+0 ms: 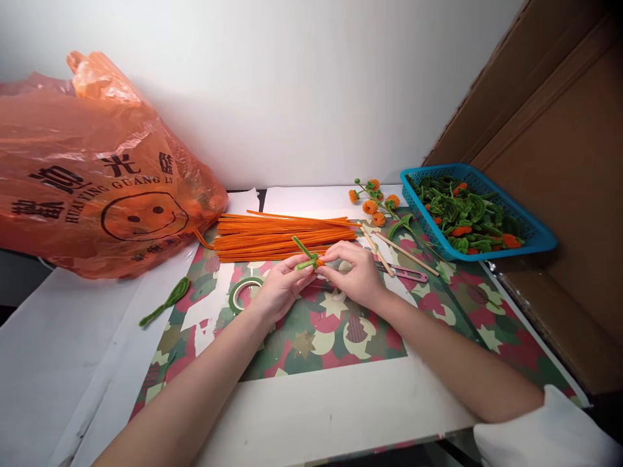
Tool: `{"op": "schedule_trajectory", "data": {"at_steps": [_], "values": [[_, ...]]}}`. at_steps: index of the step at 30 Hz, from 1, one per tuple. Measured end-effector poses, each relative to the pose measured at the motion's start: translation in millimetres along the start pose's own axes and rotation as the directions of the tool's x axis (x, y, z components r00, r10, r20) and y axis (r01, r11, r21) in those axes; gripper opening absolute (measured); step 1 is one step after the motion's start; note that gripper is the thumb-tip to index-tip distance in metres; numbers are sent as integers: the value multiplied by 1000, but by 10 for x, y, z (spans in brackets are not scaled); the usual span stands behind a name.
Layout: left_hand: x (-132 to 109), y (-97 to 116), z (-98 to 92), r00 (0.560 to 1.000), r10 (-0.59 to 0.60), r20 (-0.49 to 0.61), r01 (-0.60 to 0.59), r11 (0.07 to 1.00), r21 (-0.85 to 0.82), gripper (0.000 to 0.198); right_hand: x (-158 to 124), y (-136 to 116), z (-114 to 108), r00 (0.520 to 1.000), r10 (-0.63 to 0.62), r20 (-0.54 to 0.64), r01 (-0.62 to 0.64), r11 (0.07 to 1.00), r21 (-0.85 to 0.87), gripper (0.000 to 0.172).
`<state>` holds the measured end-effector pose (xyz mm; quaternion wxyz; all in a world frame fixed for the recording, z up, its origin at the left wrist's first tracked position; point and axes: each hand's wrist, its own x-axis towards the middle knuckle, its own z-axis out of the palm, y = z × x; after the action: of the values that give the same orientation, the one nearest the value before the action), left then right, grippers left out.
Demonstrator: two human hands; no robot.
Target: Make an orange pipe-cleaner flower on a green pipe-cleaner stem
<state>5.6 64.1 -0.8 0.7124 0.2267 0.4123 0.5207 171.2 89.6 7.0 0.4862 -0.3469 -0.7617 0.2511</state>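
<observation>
Between my two hands is a small pipe-cleaner flower (314,261), orange with green stems sticking out to the left. My left hand (283,285) pinches its green part, while the fingers of my right hand (357,272) close on the orange side. Fingertips hide part of the flower. Just beyond my hands lies a thick bundle of orange pipe cleaners (282,235). A roll of green tape (238,295) rests beside my left wrist. Pink-handled scissors (409,273) and two wooden sticks (409,253) lie to the right of my right hand.
A blue basket (487,254) of green and orange pipe-cleaner pieces stands at the right, by a cardboard panel (559,149). Finished orange flowers (370,206) lie at the back. A large orange plastic bag (97,168) fills the left; a green looped leaf (165,301) lies below it.
</observation>
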Motion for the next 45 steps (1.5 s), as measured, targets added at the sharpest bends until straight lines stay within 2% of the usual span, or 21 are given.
{"op": "schedule_trajectory", "data": {"at_steps": [7,12,15,19,30,34,37,39,41,45], "values": [[7,-5,-7,1000,-21,12,21,999,32,27,5,-21,-9,997,77,9,-77,997,-1,10],[-3,-21,9,1000,21,5,-21,998,66,33,20,-88,-43,998,-50,32,53,994,-99,12],[0,-41,-3,998,62,5,-62,993,99,32,18,-83,-43,994,-90,60,97,988,-120,7],[7,-65,-41,996,86,-9,-83,984,155,33,6,-59,-37,993,-107,52,114,984,-135,2],[-59,-21,-10,998,66,7,-65,958,279,39,12,-75,-63,994,-101,49,109,974,-200,7],[-38,-28,-19,1000,20,13,-23,967,254,33,122,-93,-200,972,-168,163,199,959,-200,18],[-33,-25,-19,998,-17,57,0,961,278,30,200,-98,-312,910,-224,349,295,941,-168,8],[-37,-19,-17,997,-28,75,4,955,296,32,220,-95,-352,873,-245,421,344,922,-177,10],[-43,-15,-16,997,-35,75,11,953,302,34,212,-93,-353,864,-260,431,380,899,-219,13],[-51,-16,-15,998,-37,56,19,953,304,38,139,-87,-269,891,-290,351,403,861,-311,16]]}}
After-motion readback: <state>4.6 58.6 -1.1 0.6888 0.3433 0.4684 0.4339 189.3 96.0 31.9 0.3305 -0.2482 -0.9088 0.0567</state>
